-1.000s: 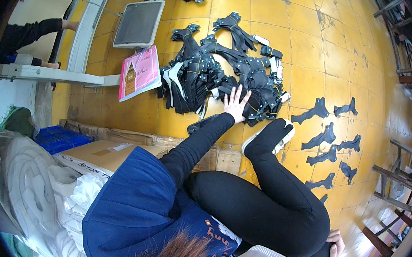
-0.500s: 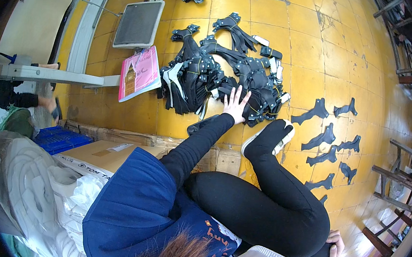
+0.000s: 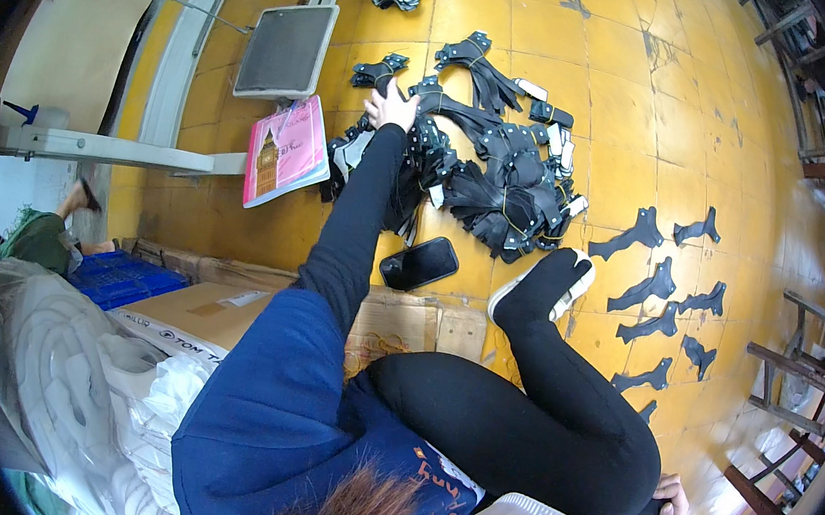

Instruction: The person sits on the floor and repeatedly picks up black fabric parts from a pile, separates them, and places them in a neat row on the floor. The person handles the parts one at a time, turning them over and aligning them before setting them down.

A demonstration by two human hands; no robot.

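Yellow tiled floor with scattered odds and ends

A black phone [image 3: 419,262] lies on the yellow floor [image 3: 641,91] near a pink booklet [image 3: 286,149] and a grey square pad [image 3: 285,50]. Flattened cardboard [image 3: 226,313] sits beside a blue crate [image 3: 124,277], white bundled material [image 3: 68,382] lies at the left, and dark wooden chairs [image 3: 804,359] line the right edge.

One arm stretched far forward, hand [image 3: 391,106] seemingly spread flat.

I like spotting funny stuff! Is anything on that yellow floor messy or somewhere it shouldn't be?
A black phone lies on the floor tiles beside the tangled heap of black cut pieces, close to the shoe, where it could get stepped on.
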